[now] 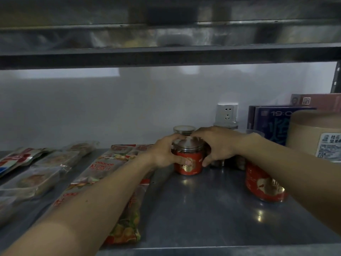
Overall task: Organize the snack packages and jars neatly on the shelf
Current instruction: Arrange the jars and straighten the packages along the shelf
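A red-labelled jar (188, 164) with a clear lid stands on the steel shelf (199, 209), near the middle. My left hand (166, 154) grips its left side, thumb across the label. My right hand (215, 145) curls round its right side and lid. Behind it a second jar (183, 130) shows only its lid. Another red jar (262, 185) stands to the right, partly hidden by my right forearm. Long snack packages (103, 169) with red lettering lie flat under my left forearm, and clear packages (36, 174) lie further left.
A brown cardboard drum (313, 133) with a white label stands at the right. Dark blue and reddish boxes (271, 122) lean on the back wall beside a wall socket (227, 114). An upper shelf (166, 56) hangs close overhead.
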